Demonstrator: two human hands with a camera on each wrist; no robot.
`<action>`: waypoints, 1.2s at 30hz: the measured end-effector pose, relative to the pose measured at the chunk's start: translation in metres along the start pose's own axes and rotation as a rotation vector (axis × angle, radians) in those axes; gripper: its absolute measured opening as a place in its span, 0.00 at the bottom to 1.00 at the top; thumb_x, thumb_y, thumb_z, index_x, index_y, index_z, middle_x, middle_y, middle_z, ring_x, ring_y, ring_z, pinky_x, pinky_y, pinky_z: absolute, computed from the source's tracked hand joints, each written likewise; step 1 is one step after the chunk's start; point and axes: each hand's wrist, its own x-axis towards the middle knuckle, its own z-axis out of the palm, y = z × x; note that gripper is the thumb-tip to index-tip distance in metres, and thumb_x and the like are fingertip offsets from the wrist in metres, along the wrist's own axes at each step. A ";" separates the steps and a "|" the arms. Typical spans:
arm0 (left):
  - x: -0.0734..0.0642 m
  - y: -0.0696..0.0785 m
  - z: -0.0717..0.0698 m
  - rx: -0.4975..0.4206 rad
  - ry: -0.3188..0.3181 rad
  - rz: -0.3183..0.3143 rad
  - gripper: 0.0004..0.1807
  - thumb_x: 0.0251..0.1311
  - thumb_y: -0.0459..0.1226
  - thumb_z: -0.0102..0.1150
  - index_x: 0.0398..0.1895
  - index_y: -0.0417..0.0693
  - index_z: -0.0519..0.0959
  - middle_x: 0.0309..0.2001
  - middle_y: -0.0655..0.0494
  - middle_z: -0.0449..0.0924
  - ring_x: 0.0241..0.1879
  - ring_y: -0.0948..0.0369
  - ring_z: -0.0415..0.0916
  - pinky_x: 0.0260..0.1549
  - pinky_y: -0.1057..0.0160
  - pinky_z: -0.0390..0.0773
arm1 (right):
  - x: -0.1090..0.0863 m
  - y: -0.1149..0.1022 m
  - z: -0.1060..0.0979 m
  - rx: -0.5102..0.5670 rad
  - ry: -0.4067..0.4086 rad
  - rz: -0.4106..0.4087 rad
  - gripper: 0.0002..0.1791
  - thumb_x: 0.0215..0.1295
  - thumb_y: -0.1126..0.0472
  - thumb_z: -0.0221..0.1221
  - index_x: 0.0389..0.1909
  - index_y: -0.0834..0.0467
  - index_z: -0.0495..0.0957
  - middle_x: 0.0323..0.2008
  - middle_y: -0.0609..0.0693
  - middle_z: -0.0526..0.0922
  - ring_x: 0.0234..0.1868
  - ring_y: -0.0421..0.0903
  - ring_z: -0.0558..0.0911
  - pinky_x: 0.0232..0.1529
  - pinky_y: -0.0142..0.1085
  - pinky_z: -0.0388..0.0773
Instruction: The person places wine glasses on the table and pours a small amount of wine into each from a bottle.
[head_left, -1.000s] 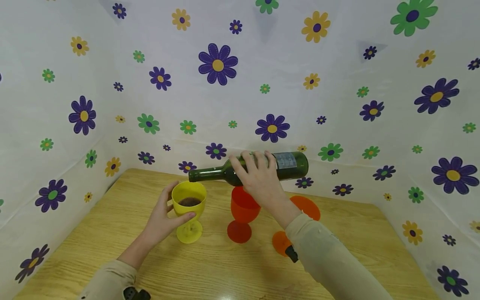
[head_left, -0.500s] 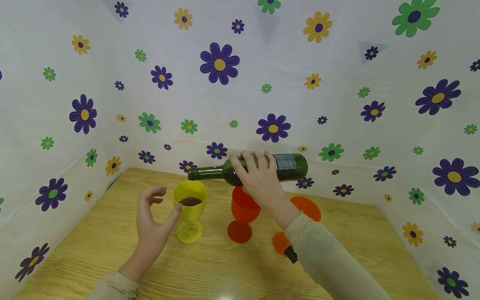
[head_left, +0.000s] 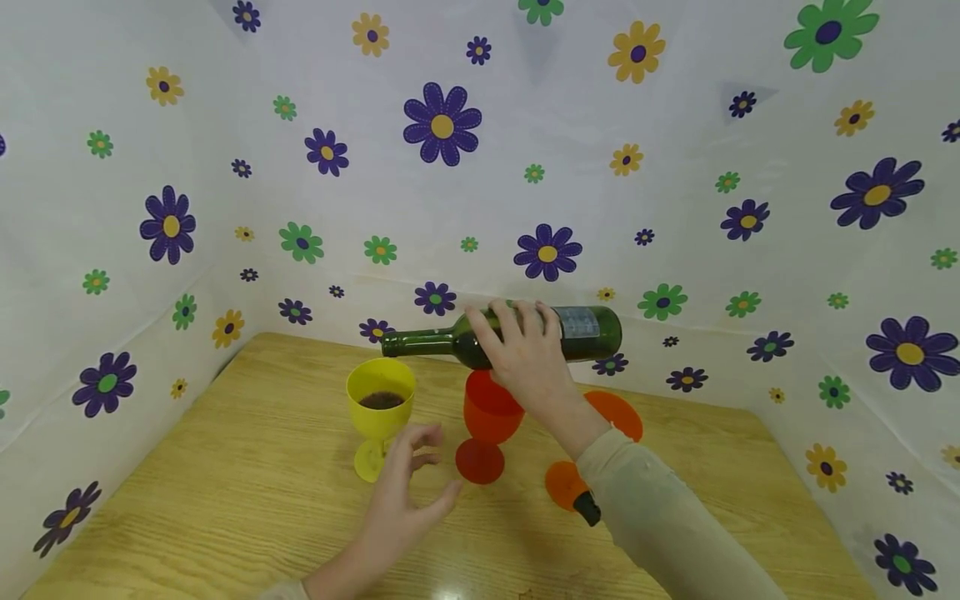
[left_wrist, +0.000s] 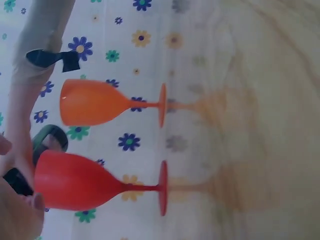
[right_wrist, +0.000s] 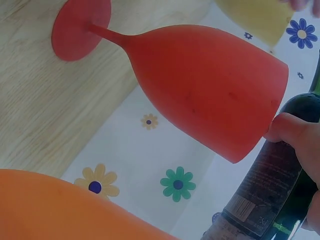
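My right hand (head_left: 527, 357) grips a green glass bottle (head_left: 431, 342) around its body. The bottle lies nearly level, its mouth above the back rim of a yellow goblet (head_left: 375, 421) that holds dark liquid. My left hand (head_left: 401, 508) holds nothing; its fingers and thumb are spread apart, in front of the yellow goblet and left of a red goblet (head_left: 480, 461). In the left wrist view the red goblet (left_wrist: 75, 181) stands upright close to the left fingers (left_wrist: 36, 201). The right wrist view shows the right thumb (right_wrist: 290, 131) on the bottle's dark label (right_wrist: 260, 190).
An orange goblet (head_left: 611, 412) stands right of the red one, partly hidden behind the right forearm. All stand on a wooden table (head_left: 247, 433). White flower-printed sheeting (head_left: 345, 200) walls the table at the back and both sides.
My left hand has let go of the yellow goblet, drawn back and moved right toward the red goblet. The bottle stays nearly level in my right hand, almost unmoved.
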 end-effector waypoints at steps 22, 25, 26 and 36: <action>0.041 -0.035 0.055 0.040 0.010 -0.448 0.59 0.44 0.47 0.76 0.73 0.46 0.45 0.71 0.48 0.50 0.69 0.50 0.49 0.64 0.44 0.56 | -0.022 0.032 -0.012 0.059 0.026 0.071 0.51 0.39 0.49 0.76 0.65 0.53 0.60 0.55 0.61 0.69 0.54 0.61 0.70 0.53 0.59 0.68; 0.046 -0.036 0.060 0.044 0.011 -0.451 0.60 0.43 0.47 0.76 0.73 0.45 0.45 0.71 0.47 0.50 0.69 0.48 0.49 0.63 0.41 0.57 | -0.028 0.038 -0.014 0.053 0.027 0.080 0.51 0.39 0.49 0.77 0.64 0.53 0.61 0.55 0.61 0.70 0.54 0.61 0.70 0.52 0.58 0.69; 0.047 -0.036 0.061 0.044 0.011 -0.455 0.60 0.43 0.47 0.76 0.73 0.45 0.45 0.71 0.47 0.51 0.69 0.48 0.50 0.63 0.41 0.57 | -0.030 0.040 -0.015 0.053 0.027 0.082 0.51 0.38 0.49 0.77 0.64 0.54 0.62 0.55 0.61 0.70 0.54 0.62 0.70 0.51 0.58 0.69; 0.057 -0.033 0.067 0.000 0.009 -0.439 0.58 0.42 0.43 0.77 0.72 0.48 0.47 0.64 0.52 0.60 0.60 0.54 0.62 0.57 0.48 0.69 | -0.055 0.061 -0.021 0.049 -0.015 0.092 0.53 0.35 0.51 0.79 0.65 0.55 0.62 0.55 0.63 0.69 0.53 0.63 0.69 0.51 0.60 0.67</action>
